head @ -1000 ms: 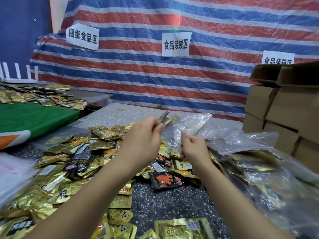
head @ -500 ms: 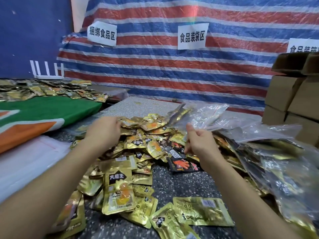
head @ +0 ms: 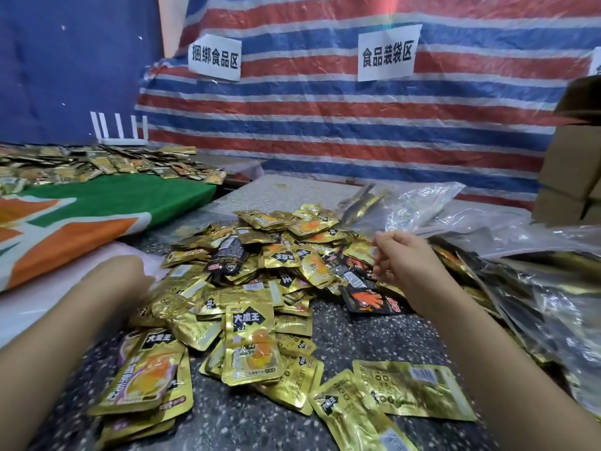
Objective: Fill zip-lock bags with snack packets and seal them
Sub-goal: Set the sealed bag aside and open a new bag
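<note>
At centre right the right hand (head: pixel 401 260) pinches the clear zip-lock bag (head: pixel 413 208) above the snack packets (head: pixel 260 288) on the counter (head: pixel 374 333); the blurred left hand (head: pixel 130 275), grip unclear, should take few packets.

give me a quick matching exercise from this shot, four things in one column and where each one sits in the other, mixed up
Things:
1. black packet with the orange claw
2. clear zip-lock bag
3. green and orange cloth
4. cardboard boxes

Places:
A. far right edge, against the striped tarp
B. on the dark tabletop just below the right hand
C. left side, on the neighbouring table
D. behind the gold packet pile, held up by the right hand

Pairs: 1-B, 2-D, 3-C, 4-A
</note>
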